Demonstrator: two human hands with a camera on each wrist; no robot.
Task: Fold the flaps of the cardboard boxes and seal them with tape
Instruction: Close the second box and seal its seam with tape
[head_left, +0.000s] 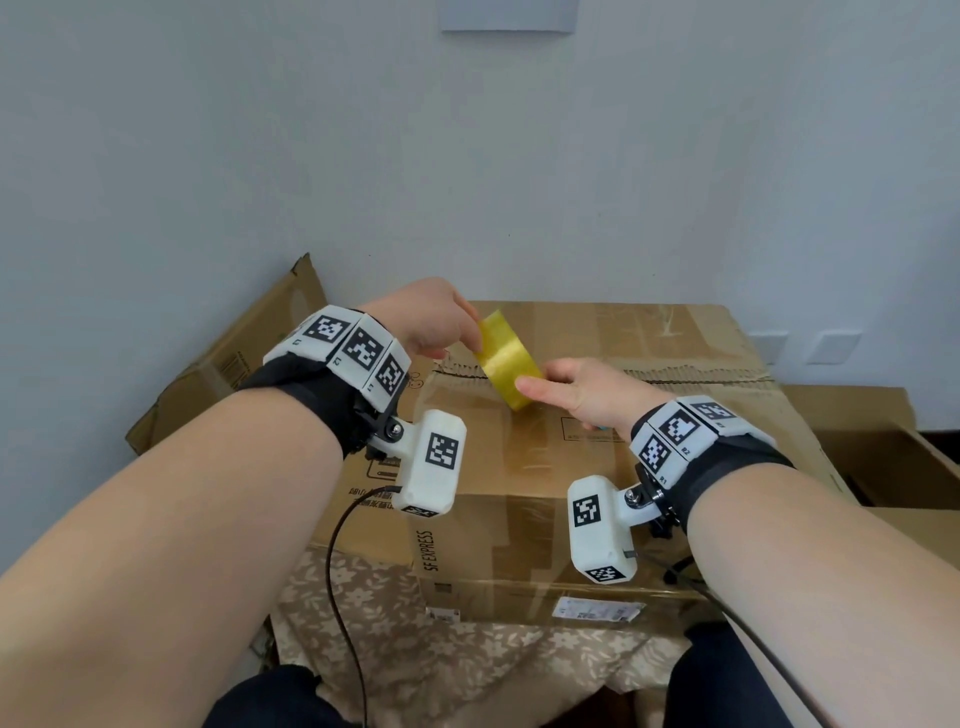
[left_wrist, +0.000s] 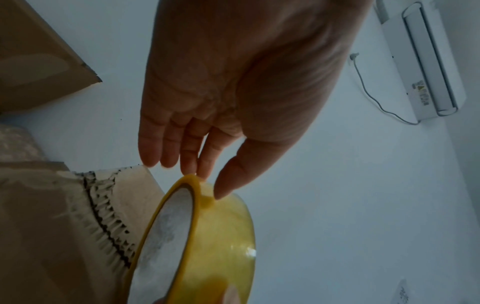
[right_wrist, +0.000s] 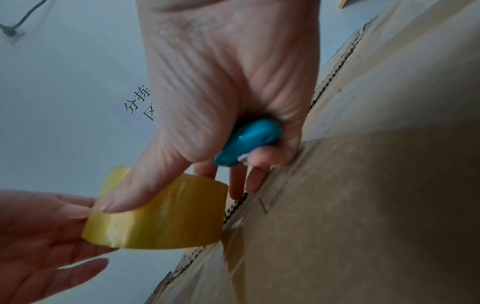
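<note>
A large cardboard box (head_left: 597, 509) lies before me with its top flaps folded down; their ragged seam (head_left: 675, 376) runs left to right. Above the seam's left part a yellow tape roll (head_left: 506, 361) is held on edge between both hands. My left hand (head_left: 475, 332) pinches its far rim (left_wrist: 197, 185) with thumb and fingertips. My right hand (head_left: 540, 382) presses its thumb on the roll's outer face (right_wrist: 161, 218), with fingers behind. A blue handle (right_wrist: 249, 142) is tucked in the right palm under curled fingers. A glossy tape strip (head_left: 524, 457) runs toward the box's front.
A flattened cardboard box (head_left: 234, 364) leans against the wall at the left. An open box (head_left: 883, 457) stands at the right. A floral cloth (head_left: 415, 623) hangs below the big box. Black cables (head_left: 337, 597) trail from both wrist cameras.
</note>
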